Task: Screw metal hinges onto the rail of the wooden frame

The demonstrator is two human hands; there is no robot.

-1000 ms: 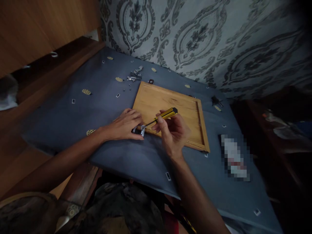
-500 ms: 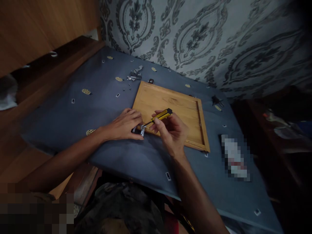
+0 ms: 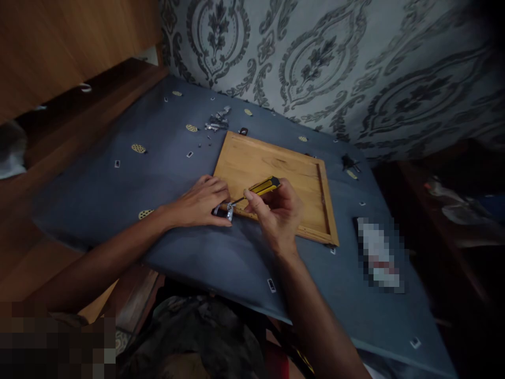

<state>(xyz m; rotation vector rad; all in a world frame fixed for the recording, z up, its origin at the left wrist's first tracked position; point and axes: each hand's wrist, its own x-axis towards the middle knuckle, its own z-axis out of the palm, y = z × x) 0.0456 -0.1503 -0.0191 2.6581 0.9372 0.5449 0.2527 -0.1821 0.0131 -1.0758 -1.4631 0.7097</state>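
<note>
A wooden framed panel (image 3: 268,173) lies flat on the cloth-covered table. At its near left corner sits a small metal hinge (image 3: 229,212). My left hand (image 3: 203,202) is closed around that corner, thumb and fingers on either side of the hinge, holding it against the wood. My right hand (image 3: 282,216) grips a yellow and black screwdriver (image 3: 262,187), slanted down to the left. The screwdriver's tip meets the hinge near my left fingertips. The screw head under the tip is too small to make out.
Several metal hinges (image 3: 216,120) lie in a pile beyond the panel, with small screws (image 3: 209,137) nearby. A dark object (image 3: 350,163) lies at the far right of the table (image 3: 158,173). A blurred-out flat item (image 3: 381,255) rests on the right. A patterned wall (image 3: 315,63) borders the back.
The fingers of my right hand have shifted slightly around the screwdriver's handle. My left hand, the hinge and the panel stay where they were; the view has moved very slightly.
</note>
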